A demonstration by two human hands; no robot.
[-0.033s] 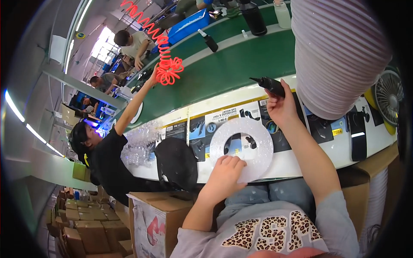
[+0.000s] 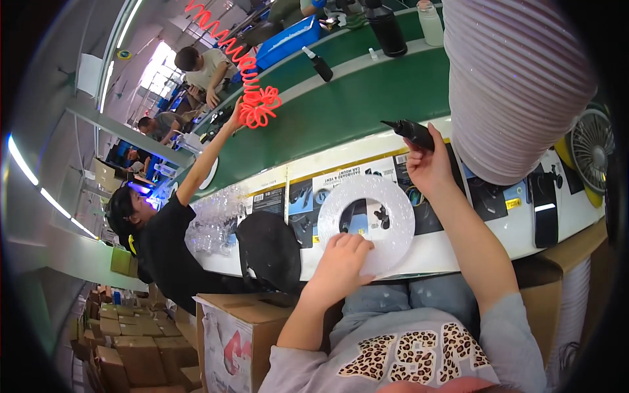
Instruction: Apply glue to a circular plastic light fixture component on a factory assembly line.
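Note:
A flat white ring point(image 2: 397, 226) with a wide round hole is in front of me, over printed packaging on the white table edge. My left hand point(image 2: 342, 262) grips its near left rim, with the fingers curled over the top. Up and to the right, my right hand point(image 2: 429, 164) is closed round a small black squeeze bottle point(image 2: 415, 134). The bottle's pointed nozzle faces left, above the ring's far side and apart from it. Part of the bottle is hidden by my fingers.
A ribbed white duct point(image 2: 517, 85) hangs at the right, near a round fan point(image 2: 590, 141) and a black phone point(image 2: 545, 209). A black cap point(image 2: 268, 249) lies left of the ring. Beyond runs a green belt point(image 2: 354, 111). A co-worker's arm point(image 2: 203, 164) reaches to a red coiled hose point(image 2: 260, 108).
The white ring has shifted very slightly under my left hand. My right hand with the bottle has stayed almost still.

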